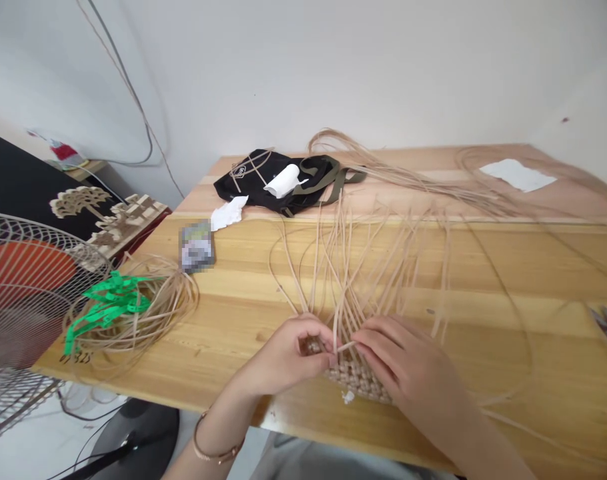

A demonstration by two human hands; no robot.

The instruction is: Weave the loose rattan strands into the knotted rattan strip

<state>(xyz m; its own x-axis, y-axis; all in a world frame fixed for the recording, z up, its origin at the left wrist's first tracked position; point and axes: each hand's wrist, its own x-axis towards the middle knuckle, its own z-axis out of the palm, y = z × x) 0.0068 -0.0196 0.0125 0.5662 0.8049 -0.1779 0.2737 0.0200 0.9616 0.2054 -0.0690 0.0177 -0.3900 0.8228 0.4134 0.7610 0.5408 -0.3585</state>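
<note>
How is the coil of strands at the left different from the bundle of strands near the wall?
The coil is wound in round loops; the bundle stretches out lengthwise. Green strips lie on the coil, but none show on the bundle. Both are thin, light-brown strands.

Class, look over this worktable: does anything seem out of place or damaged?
Nothing is spilled. The white paper scrap beside the black bag has ragged, torn-looking edges, so it resembles litter among the craft materials.
</note>
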